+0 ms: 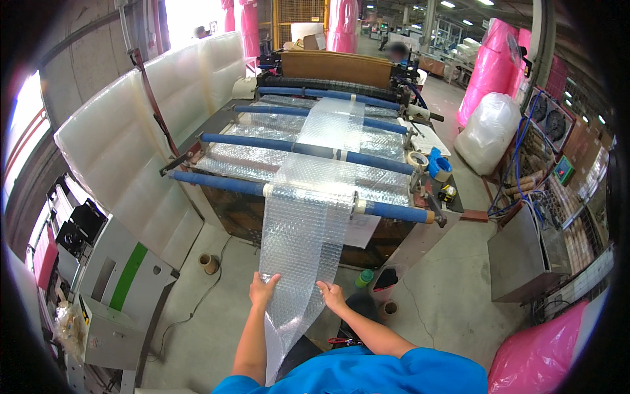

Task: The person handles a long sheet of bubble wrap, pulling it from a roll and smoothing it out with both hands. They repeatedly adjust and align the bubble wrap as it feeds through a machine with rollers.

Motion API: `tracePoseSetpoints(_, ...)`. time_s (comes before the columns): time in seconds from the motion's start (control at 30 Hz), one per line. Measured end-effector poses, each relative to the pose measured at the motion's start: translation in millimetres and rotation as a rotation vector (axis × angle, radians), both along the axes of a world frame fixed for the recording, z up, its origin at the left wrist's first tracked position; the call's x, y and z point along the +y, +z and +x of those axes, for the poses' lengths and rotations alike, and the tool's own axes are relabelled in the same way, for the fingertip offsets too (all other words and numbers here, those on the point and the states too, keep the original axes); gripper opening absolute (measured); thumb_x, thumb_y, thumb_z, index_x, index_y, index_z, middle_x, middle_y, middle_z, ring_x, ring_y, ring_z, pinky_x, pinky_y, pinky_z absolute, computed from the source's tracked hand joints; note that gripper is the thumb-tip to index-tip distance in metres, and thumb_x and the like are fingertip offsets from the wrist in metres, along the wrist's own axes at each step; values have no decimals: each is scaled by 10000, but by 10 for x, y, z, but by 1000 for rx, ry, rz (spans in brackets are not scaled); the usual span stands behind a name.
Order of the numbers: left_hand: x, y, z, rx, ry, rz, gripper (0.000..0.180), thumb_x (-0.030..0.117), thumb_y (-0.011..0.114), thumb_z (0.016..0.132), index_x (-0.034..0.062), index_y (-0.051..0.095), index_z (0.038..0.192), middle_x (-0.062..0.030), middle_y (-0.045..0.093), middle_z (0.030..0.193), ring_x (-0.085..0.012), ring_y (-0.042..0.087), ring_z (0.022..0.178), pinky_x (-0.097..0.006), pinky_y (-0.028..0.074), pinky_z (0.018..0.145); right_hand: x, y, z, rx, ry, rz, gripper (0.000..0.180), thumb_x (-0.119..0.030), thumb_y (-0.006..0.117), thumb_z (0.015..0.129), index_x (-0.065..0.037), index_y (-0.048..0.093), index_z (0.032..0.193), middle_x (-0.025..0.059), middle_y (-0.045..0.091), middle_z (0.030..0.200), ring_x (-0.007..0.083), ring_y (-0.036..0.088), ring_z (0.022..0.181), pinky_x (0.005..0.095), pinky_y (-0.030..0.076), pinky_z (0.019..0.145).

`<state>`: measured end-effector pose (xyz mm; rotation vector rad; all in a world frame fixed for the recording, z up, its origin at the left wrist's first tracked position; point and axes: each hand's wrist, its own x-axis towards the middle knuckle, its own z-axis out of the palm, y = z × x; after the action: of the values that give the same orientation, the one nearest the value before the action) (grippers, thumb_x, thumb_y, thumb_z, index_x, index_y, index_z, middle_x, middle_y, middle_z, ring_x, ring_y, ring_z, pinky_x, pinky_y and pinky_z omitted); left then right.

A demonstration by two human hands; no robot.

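A long clear strip of bubble wrap [303, 226] runs over the blue rollers of a machine and hangs down in front of me. My left hand [264, 289] grips its left edge between thumb and fingers. On the opposite edge, a little lower, my right hand [332, 295] pinches the film. Below my hands the strip narrows and folds toward my lap. The front blue roller [397, 211] carries the strip near its middle, and another blue roller [239, 144] lies behind it.
Tape rolls [440, 165] and a yellow-black tape measure [447, 192] lie on the machine's right side. A green bottle [364, 278] stands below. Cardboard cores [209, 263] are on the floor. White wrapped rolls [125, 131] stand left, a grey metal box [525, 256] right.
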<state>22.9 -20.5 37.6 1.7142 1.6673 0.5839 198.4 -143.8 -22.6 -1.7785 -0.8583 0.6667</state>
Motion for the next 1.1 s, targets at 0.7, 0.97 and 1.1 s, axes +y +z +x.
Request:
tracePoseSetpoints(0.7, -3, -35, 32, 20, -26, 11, 653, 529, 635, 633, 27, 447, 1006, -206, 576, 927, -364, 543, 892, -410, 422, 760, 4, -74, 29, -75, 15, -10, 445, -462, 505, 795, -32, 612, 841, 64, 548, 545, 140, 520, 480, 287, 409, 484)
tracePoseSetpoints(0.97, -40, -166, 12, 75, -28, -6, 667, 551, 615, 637, 36, 429, 1018, -218, 573, 919, -379, 539, 887, -422, 420, 754, -64, -197, -26, -110, -10, -39, 437, -430, 516, 793, -6, 605, 735, 93, 543, 533, 190, 537, 497, 326, 413, 506)
tracePoseSetpoints(1.1, 104, -81, 114, 9, -34, 65, 668, 549, 610, 642, 44, 420, 1037, -224, 567, 932, -387, 534, 892, -422, 419, 756, 57, -139, 71, -73, -97, -68, 440, -411, 530, 791, 9, 575, 670, 86, 525, 514, 170, 521, 489, 318, 402, 500)
